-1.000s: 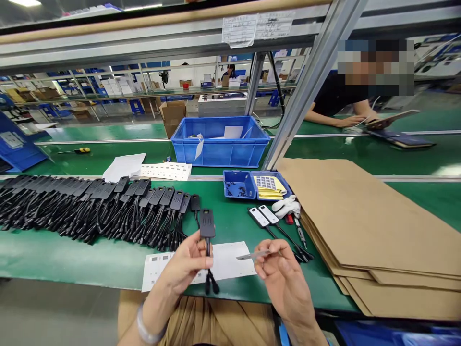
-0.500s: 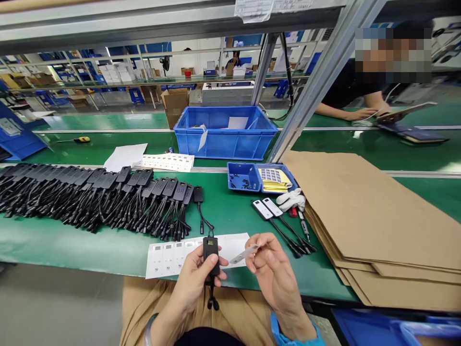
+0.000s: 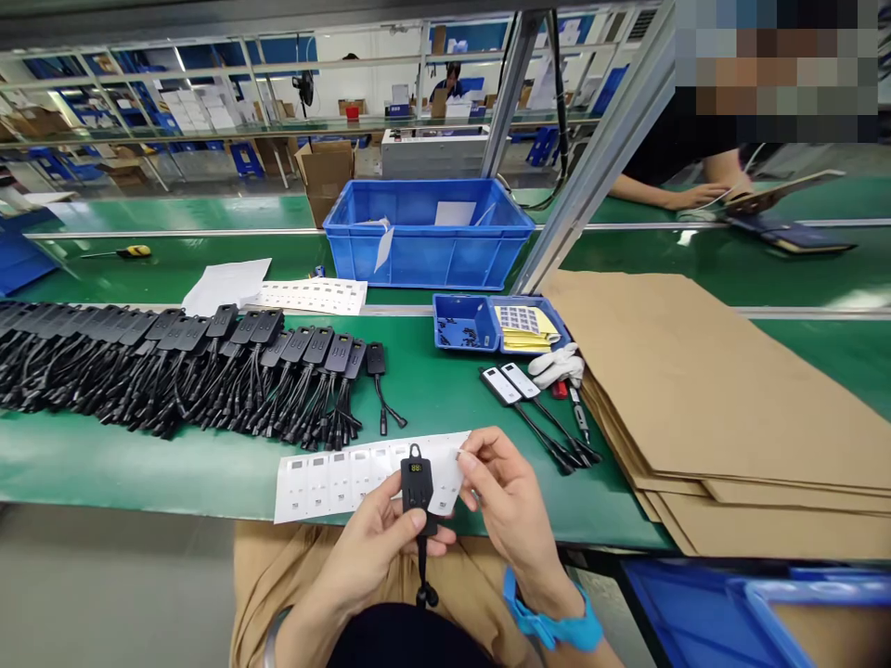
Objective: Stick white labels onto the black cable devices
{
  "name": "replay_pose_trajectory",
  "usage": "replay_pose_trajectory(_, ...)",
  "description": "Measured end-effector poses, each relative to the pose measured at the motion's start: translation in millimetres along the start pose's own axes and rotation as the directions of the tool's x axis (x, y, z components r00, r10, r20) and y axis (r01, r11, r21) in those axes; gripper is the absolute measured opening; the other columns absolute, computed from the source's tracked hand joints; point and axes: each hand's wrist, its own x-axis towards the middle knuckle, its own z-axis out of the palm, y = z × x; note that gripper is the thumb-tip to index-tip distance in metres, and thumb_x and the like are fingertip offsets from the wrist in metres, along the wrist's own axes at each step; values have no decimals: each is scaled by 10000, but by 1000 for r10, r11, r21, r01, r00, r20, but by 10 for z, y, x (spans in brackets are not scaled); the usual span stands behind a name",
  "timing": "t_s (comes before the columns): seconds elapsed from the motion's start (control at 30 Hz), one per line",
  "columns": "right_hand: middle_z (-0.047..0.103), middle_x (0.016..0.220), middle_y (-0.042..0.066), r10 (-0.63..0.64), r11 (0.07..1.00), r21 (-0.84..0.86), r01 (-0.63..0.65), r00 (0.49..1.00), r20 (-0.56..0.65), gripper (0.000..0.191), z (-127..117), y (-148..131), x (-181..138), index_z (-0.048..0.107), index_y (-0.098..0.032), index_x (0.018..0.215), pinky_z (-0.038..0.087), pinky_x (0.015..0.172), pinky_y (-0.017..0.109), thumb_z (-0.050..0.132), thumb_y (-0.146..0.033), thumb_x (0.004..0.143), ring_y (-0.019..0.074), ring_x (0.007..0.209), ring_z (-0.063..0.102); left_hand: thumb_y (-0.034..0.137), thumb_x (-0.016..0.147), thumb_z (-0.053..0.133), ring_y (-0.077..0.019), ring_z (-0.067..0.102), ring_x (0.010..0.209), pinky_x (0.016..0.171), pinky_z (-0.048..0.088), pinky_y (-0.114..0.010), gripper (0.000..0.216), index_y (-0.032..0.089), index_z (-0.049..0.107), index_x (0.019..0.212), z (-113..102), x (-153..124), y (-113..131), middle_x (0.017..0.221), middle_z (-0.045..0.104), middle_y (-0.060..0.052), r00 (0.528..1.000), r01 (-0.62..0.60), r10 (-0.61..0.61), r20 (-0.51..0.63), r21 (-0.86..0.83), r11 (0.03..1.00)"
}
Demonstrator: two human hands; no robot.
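Across the green bench, a stack of cardboard takes up the right side and a long pile of black boxes fills the left. Blue bin is at the back. Near the front edge lies a label sheet, and off to its right two white-faced boxes make a handy reference.

Left hand is clamped on one box — thumb on its front, fingers behind — at the bench's front edge, cable hanging down. Right hand pinches a label near its top, just beside the box; can't tell if the two touch.

To do this bit well, I'd slide that thumb lower so the face is clear, handle the label only by its edge (it's presumably sticky), and square it to the box and the little display first. Then lay one end down and smooth along — rush it and you'll probably get bubbles or a crooked fit.
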Motion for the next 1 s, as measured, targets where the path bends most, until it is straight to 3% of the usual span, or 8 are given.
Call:
replay_pose_trajectory(0.13,476,687,-44,3,994,-108,2,999,47,216,7,-16,2,523,-203,828,333,393,181,639,-379,875,56,442,410,224,691,814,-301,634,1061,945,468,-435,715,202,496,1331,-46,-26,-50,1115,664,-141,996,-10,20,82,-122,992)
replay_pose_trajectory(0.27,486,657,-38,20,985,-170,-6,997,78,240,43,-102,4,551,-197,801,347,370,178,671,-403,832,61,433,402,160,682,807,-304,626,1082,994,432,-487,822,244,418,1402,-66,-55,-65,1091,672,-124,995,36,-20,94,-175,984)
replay_pose_trajectory(0.53,476,586,-43,91,977,-202,-67,990,108,286,89,-160,6,569,-193,747,379,373,185,711,-440,771,79,439,405,112,723,755,-284,628,1080,985,447,-473,741,242,441,1382,-33,-69,-15,1043,681,-102,994,49,-33,105,-155,987)
replay_pose_trajectory(0.8,493,600,-30,72,970,-239,-46,992,104,234,68,-99,-21,591,-191,761,402,431,205,701,-395,791,108,507,457,103,702,765,-287,630,1071,984,454,-478,761,224,442,1381,-28,-74,-21,1047,677,-103,994,72,-57,95,-164,984)
replay_pose_trajectory(1.0,503,610,-28,95,965,-253,-68,991,97,231,70,-54,-32,590,-196,779,404,439,215,694,-401,799,113,511,462,209,797,722,-272,636,1054,965,471,-455,644,234,449,1379,5,-97,-12,1074,667,-107,995,55,-45,94,-107,993)
